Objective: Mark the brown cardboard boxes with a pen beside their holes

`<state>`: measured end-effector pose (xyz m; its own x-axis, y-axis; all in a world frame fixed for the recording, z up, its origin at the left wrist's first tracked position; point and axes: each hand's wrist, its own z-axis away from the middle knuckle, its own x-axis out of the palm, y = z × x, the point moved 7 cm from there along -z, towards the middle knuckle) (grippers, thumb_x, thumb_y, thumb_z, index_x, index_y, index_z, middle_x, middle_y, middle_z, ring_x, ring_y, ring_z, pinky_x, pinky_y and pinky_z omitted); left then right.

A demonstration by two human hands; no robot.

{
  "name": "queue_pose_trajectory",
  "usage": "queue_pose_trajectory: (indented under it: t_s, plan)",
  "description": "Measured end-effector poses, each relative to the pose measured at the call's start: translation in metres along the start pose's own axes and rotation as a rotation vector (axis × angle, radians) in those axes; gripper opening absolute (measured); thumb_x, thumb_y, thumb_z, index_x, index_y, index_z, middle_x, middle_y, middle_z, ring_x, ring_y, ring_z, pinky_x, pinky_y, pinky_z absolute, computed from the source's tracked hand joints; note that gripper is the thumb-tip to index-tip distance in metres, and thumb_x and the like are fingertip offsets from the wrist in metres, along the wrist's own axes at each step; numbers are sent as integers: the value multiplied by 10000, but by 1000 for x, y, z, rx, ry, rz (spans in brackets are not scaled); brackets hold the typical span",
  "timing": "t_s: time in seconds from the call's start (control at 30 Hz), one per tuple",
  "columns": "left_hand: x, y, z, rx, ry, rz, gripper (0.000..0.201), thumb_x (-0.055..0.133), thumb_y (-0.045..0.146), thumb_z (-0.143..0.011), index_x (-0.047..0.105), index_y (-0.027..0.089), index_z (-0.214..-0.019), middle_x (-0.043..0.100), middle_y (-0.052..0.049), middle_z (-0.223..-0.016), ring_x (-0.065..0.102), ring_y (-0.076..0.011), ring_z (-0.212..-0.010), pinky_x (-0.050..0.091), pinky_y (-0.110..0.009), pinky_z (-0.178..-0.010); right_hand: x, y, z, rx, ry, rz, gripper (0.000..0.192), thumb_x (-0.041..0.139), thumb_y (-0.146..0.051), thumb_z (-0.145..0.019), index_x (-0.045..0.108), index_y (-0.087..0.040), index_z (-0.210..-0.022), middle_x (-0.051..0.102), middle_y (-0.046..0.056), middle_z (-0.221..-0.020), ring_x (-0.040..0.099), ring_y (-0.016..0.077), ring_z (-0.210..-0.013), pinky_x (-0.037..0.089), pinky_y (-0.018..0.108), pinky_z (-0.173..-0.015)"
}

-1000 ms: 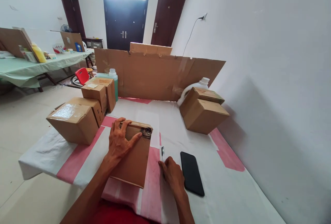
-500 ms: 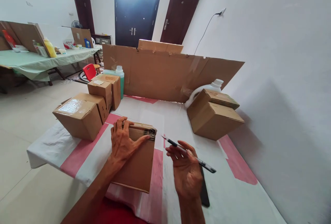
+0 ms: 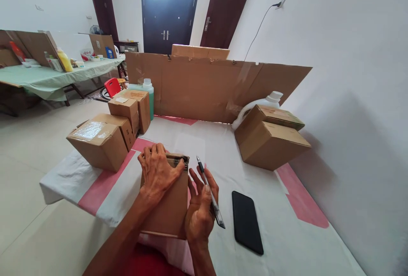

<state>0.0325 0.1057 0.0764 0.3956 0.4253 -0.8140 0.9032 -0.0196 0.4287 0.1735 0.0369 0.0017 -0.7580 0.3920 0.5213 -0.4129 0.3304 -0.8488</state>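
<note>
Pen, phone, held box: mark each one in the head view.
Pen (image 3: 208, 189), head view, mid-barrel above the right hand.
Phone (image 3: 247, 221), head view, centre of its dark face.
Box (image 3: 170, 208), head view, bare top face below the left hand.

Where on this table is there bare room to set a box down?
Free: the middle of the table, between the held box, the cardboard screen and the right-hand boxes; also right of the phone. Crowded: the left edge, with stacked boxes.
</note>
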Motion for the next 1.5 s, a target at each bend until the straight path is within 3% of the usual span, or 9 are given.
queue_pose_trajectory:
  t_s: [0.17,0.3,0.43,0.9,1.1,1.2,1.3,1.4,1.5]
  plan:
    - [-2,2,4,3,4,-12,279,731,413,-822,574,215,-942,689,-80,-1005,596,-342,-1032,398,-525,-941,-2,5,8,30,39,1,365,602,-440,-1001,622,-235,-1304,674,104,-1388,645,286,-1283,486,497,-1080]
    - [-3,-14,6,93,15,163,266,739,412,-862,590,219,-966,676,-65,-1039,606,-307,-1059,442,-468,-942,-8,12,4,51,89,-13,349,657,-453,-975,650,-232,-1245,765,77,-1211,719,254,-1143,513,471,-1031]
    - [-2,-28,16,303,-64,242,522,834,399,-787,564,224,-1198,648,-78,-1208,592,-305,-1133,444,-470,-1004,-10,13,-1,35,99,-28,329,668,-469,-963,671,-218,-1176,797,65,-1083,751,254,-1039,538,466,-972]
    - [-11,-32,35,368,41,216,632,841,417,-789,538,216,-1306,632,-108,-1267,575,-334,-1163,430,-497,-1032,-2,-9,-6,-154,-107,473,321,634,-485,-958,766,-194,-994,757,62,-1005,697,235,-981,528,384,-911]
    - [-10,-32,35,376,39,202,658,855,434,-778,529,229,-1311,634,-100,-1264,579,-334,-1171,432,-497,-1033,-40,-19,-29,-96,57,357,321,569,-519,-978,619,-204,-1014,738,78,-1093,723,234,-982,564,420,-899]
    - [-10,-33,36,381,46,187,639,837,454,-797,528,237,-1312,630,-102,-1259,580,-340,-1160,439,-505,-1023,-55,-14,-65,7,-58,817,299,352,-486,-1055,488,-221,-1058,739,112,-1090,745,219,-918,582,363,-780]
    - [-10,-34,36,400,73,166,623,809,473,-822,524,239,-1323,627,-109,-1260,575,-355,-1163,437,-522,-1026,-76,6,-89,147,-232,1347,189,465,-391,-1028,515,-225,-951,745,73,-853,736,226,-781,520,307,-683]
    - [-10,-35,34,417,82,155,615,790,492,-828,530,236,-1323,631,-114,-1245,585,-366,-1142,457,-528,-994,-90,27,-90,209,-261,1537,136,676,-267,-913,567,-217,-848,755,97,-838,743,285,-869,464,314,-707]
    - [-9,-34,32,432,84,154,598,776,509,-833,540,230,-1307,636,-115,-1234,598,-365,-1123,472,-537,-975,-92,45,-76,238,-275,1672,60,626,-257,-963,620,-199,-980,768,133,-925,744,301,-929,444,324,-728]
